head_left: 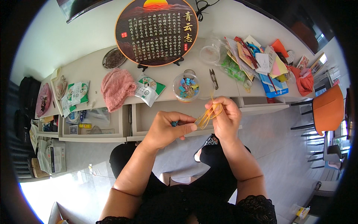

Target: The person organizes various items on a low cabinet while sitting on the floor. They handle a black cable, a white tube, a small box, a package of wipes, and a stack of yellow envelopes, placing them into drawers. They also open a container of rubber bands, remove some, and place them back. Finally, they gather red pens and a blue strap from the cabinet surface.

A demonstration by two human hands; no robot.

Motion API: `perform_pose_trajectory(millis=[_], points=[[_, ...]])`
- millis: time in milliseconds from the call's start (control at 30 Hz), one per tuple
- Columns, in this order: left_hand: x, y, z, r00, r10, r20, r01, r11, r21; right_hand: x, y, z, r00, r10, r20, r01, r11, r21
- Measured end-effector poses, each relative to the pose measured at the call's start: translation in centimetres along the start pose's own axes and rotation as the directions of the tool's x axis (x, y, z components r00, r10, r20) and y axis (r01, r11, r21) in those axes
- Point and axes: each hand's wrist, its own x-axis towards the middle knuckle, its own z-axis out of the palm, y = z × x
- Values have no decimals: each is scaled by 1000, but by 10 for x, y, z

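Both my hands are raised over the front edge of the white desk [93, 97]. A thin yellow cord [207, 118], gathered in several loose loops, hangs from my right hand [228, 117], whose thumb and fingers pinch it. My left hand [164, 128] closes thumb and forefinger on a thin end of the same cord. A small teal thing [174, 123] shows at the left palm; its kind I cannot make out. Just beyond my hands stands a clear round tub [176, 95] of colourful small clips [189, 85]. Dark thread snips [214, 79] lie to its right.
Open drawers [91, 139] jut out below the desk. A pink cloth [118, 87] and green-white packets [150, 89] lie left; a pile of papers [263, 61] fills the right. A round plaque [156, 33] stands behind. An orange chair [328, 110] is farther right.
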Motion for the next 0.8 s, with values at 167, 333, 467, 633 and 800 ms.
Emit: perform_pose_trajectory(millis=[167,333,467,633,800], points=[[0,-3,-2,997,44,56,-44,999,2,-1,3,-3,999,46,15,-47,996,75],[-1,1,-1,999,1,52,-5,996,85,-4,-1,2,998,54,19,-55,998,33],[-1,-1,-1,997,42,64,-46,997,63,-3,0,-1,999,48,3,-48,997,56],[-3,-4,-4,990,141,19,-141,990,7,0,1,-3,998,48,-47,-42,992,119],[1,-16,1,989,144,-27,-142,896,-421,-3,-6,5,998,57,22,-60,992,111]])
